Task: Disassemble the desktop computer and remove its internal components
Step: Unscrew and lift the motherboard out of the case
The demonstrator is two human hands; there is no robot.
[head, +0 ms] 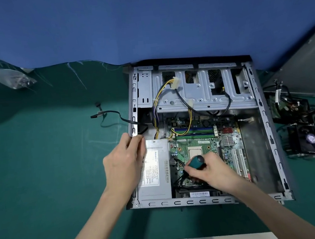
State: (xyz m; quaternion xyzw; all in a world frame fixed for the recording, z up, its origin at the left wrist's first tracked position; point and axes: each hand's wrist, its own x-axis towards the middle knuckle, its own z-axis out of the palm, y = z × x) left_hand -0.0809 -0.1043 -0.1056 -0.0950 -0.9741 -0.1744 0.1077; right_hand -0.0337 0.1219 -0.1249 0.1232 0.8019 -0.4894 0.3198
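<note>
Desktop computer lies open on its side on the green counter, with the side panel off. The left hand grips the computer's left wall, thumb outside and fingers curled over the edge. The right hand is wrapped round a teal-handled screwdriver, tip down over the motherboard in the computer's middle.

The steel shell looks stiff and fairly heavy, with thin stamped edges that could cut, so the flat wall is probably the safest place to hold it. The board is likely light but brittle, best lifted by its bare edges once its screws are out. The power supply, in the computer's near-left corner, is probably the densest part, and its yellow cables trail to the computer's far side. A removed fan sits right of the computer.
</note>
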